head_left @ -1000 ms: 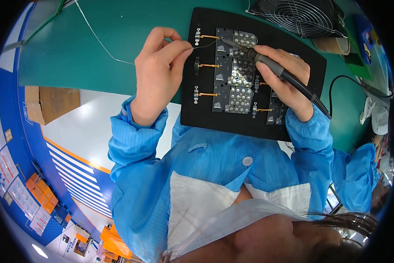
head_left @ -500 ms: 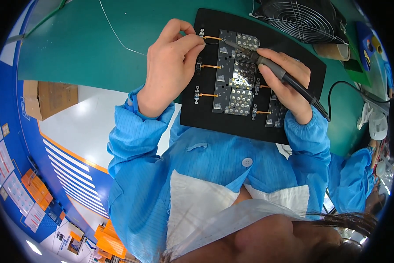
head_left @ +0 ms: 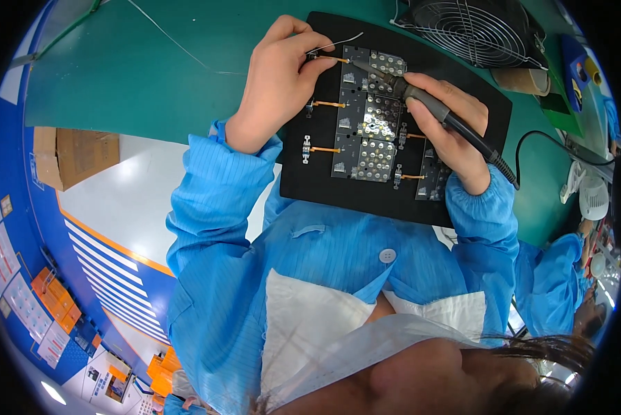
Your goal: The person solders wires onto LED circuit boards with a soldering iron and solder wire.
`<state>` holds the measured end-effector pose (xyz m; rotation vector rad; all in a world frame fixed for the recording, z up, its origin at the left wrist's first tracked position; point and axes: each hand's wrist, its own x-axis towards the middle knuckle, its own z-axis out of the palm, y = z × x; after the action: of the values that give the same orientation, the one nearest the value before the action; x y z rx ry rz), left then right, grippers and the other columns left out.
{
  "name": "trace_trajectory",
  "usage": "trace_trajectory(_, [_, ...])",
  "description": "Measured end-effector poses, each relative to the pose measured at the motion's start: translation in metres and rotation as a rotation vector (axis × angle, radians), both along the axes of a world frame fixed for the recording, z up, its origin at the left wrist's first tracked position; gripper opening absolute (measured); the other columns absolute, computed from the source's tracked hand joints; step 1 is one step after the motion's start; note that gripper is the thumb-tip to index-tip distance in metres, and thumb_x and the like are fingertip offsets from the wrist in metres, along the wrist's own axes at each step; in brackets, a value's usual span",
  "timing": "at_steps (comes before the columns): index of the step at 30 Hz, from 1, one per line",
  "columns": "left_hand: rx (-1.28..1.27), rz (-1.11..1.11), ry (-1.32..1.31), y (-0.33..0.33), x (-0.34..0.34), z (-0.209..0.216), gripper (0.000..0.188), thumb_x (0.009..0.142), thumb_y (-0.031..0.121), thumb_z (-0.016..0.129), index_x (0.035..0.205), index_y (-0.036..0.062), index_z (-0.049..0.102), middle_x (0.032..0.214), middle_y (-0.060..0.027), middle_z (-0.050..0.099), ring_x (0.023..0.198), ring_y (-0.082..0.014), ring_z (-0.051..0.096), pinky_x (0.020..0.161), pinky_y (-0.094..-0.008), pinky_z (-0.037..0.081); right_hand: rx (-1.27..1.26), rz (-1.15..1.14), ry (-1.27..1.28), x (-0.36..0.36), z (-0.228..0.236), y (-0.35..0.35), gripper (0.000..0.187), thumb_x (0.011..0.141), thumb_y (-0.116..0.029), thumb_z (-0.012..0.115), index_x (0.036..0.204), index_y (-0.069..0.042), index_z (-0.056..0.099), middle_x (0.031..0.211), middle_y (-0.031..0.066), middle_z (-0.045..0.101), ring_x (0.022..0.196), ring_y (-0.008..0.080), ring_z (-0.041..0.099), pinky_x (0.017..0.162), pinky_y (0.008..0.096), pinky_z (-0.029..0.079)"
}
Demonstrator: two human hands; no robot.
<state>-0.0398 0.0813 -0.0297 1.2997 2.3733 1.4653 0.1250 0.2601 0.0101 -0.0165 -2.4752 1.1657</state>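
Observation:
My left hand (head_left: 272,93) pinches a thin silvery solder wire (head_left: 352,38), whose free end sticks out past the fingertips, over the far edge of the boards. Those fingers sit at the top orange flex cable and cover most of its small connector. My right hand (head_left: 455,114) grips a black soldering iron (head_left: 431,104), its tip at the board end of that cable. Below are dark circuit boards (head_left: 349,104) with rows of round lenses, joined in a column on a black mat (head_left: 310,190). Further orange flex cables (head_left: 327,104) reach leftward from them to small connectors.
A black fan with a wire guard (head_left: 462,31) stands at the far right, beside a cardboard tube (head_left: 524,81). The iron's cord (head_left: 531,135) loops right over the green table (head_left: 144,90). Left, below the table, is a cardboard box (head_left: 82,158). Another blue sleeve (head_left: 549,283) shows at right.
My left hand has moved slightly up and right; the solder wire's free end now points up and away from the iron's tip. My right hand and the iron have barely moved.

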Motion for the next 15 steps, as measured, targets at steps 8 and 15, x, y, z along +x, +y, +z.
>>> trace_trajectory(8, [0.014,-0.071,-0.034,0.0047,-0.0054,-0.015,0.016,0.071,-0.004,0.075,0.085,0.0014,0.069,0.087,-0.0012,0.052,0.056,-0.0076,0.038,0.051,-0.0232,0.034,0.004,0.021,-0.012,-0.0007,0.0007,-0.0012,0.028,0.078,-0.007,0.071,0.105,-0.001,0.068,0.081,0.0136,0.069,0.07,0.0197,0.069,0.06,0.0252,0.053])
trace_trajectory(15, [0.042,-0.063,-0.069,0.0028,-0.0045,-0.0124,0.013,0.073,-0.004,0.074,0.083,0.0002,0.069,0.087,-0.001,0.053,0.056,-0.0062,0.037,0.05,-0.0225,0.033,-0.003,0.005,-0.027,-0.0011,0.0022,-0.0031,0.027,0.078,-0.008,0.071,0.105,-0.001,0.068,0.081,0.0134,0.069,0.07,0.0198,0.069,0.06,0.0254,0.053])
